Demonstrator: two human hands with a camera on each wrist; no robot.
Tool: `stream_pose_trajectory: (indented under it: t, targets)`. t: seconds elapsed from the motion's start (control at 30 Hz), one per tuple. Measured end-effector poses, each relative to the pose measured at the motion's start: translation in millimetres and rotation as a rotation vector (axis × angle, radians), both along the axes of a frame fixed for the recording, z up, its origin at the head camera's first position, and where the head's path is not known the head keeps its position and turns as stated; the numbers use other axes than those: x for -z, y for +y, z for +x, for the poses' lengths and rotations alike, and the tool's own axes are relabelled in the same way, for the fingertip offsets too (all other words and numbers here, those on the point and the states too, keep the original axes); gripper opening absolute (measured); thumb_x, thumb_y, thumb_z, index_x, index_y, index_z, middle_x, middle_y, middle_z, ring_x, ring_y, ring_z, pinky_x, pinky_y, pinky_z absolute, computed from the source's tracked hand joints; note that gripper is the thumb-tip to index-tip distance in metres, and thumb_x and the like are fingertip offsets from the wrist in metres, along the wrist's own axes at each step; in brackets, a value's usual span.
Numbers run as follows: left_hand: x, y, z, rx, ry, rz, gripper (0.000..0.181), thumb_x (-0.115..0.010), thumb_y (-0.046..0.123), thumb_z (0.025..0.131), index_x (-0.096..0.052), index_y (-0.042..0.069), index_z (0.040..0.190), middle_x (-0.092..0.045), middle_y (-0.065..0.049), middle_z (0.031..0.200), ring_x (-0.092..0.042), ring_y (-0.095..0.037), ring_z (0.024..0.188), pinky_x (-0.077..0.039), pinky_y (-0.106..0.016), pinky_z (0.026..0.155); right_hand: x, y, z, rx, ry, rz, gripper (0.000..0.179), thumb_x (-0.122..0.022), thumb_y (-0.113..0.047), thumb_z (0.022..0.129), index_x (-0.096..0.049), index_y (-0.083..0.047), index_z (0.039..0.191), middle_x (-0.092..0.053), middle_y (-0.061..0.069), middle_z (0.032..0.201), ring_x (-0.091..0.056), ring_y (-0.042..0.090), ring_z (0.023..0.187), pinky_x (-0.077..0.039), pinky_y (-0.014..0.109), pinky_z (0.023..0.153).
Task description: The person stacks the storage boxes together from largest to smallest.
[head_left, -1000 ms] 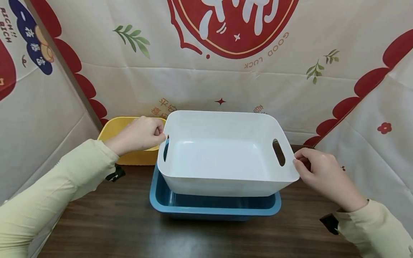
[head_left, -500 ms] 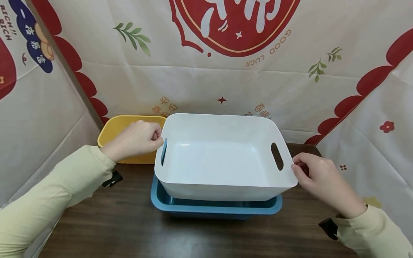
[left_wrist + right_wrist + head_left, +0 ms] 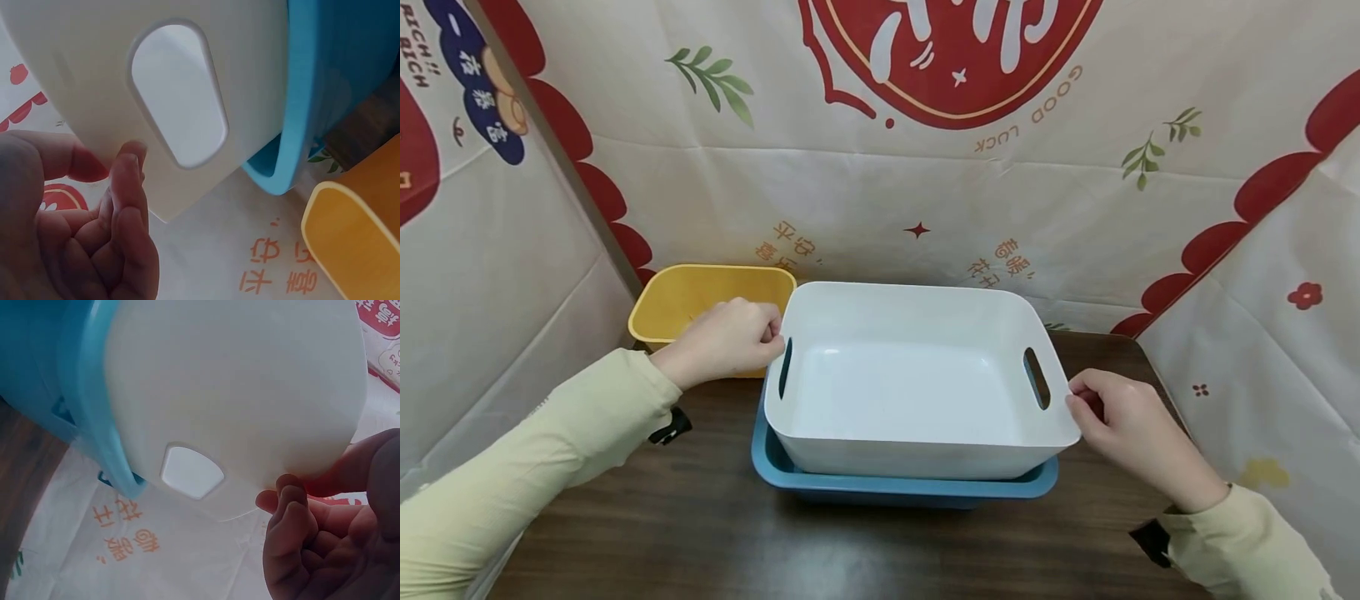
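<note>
- White tub sits partly inside the blue tub, at the middle of the dark brown tabletop, in front of a printed cloth. Its lower walls drop inside the blue rim, while its own rim stands above it. Whether its base touches the blue floor cannot be told.
- Blue tub stands on the tabletop around the lower part of the white one; its front rim and front wall show below it in the head view.
- Yellow tub is at the back left, near the cloth, partly hidden by the left arm and hand.
- Left sleeve and right sleeve are pale yellow-green and cover the arms down to the wrists.
- Left hand pinches the left end of the white rim between thumb and fingers, just beside the handle slot; the other fingers are curled.
- Right hand likewise pinches the right end of the rim, its thumb and fingers together on the edge, outside the slot.
- Left handle slot and right handle slot are long rounded cutouts, one at each end.
- Black pieces show below both cuffs.
</note>
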State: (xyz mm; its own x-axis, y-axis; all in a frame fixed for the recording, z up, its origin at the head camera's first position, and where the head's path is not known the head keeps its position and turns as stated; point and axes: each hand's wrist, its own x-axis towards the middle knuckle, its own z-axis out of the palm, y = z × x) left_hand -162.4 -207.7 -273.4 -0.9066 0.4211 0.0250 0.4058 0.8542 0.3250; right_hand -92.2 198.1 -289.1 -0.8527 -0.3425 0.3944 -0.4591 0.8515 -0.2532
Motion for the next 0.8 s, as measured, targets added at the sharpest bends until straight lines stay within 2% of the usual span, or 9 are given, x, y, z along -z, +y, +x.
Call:
stream_pose_trajectory:
  t: [0.3, 0.63, 0.8]
  targets:
    - [14.6, 0.9, 0.0, -0.002, -0.029, -0.020, 0.011, -0.057, 0.014, 0.083, -0.055, 0.007, 0.074, -0.044, 0.000, 0.050, -0.043, -0.012, 0.045, -0.035, -0.022, 0.045, 14.5, -2.5, -5.3, -0.003, -0.071, -0.011, 0.010, -0.066, 0.004, 0.073, -0.060, -0.004, 0.076, -0.047, -0.006, 0.058, -0.035, -0.001, 0.049, -0.036, 0.019, 0.042]
    - [26.3, -1.4, -0.6, 0.016, -0.001, 0.006, 0.013, -0.056, 0.010, 0.082, -0.056, 0.006, 0.070, -0.044, 0.001, 0.050, -0.042, -0.011, 0.045, -0.034, -0.022, 0.045, 20.9, -6.9, -2.5, 0.003, -0.112, 0.001, 0.011, -0.066, 0.004, 0.072, -0.060, -0.004, 0.076, -0.049, -0.005, 0.059, -0.037, 0.001, 0.048, -0.038, 0.018, 0.042]
    - [30.6, -1.4, 0.0, 0.024, -0.003, -0.002, 0.013, -0.057, 0.010, 0.083, -0.056, 0.006, 0.070, -0.044, 0.000, 0.050, -0.042, -0.011, 0.045, -0.035, -0.022, 0.045, 25.6, -7.6, -1.1, 0.018, -0.168, 0.003, 0.009, -0.066, 0.002, 0.074, -0.060, -0.004, 0.078, -0.050, -0.003, 0.060, -0.039, 0.003, 0.049, -0.039, 0.018, 0.043]
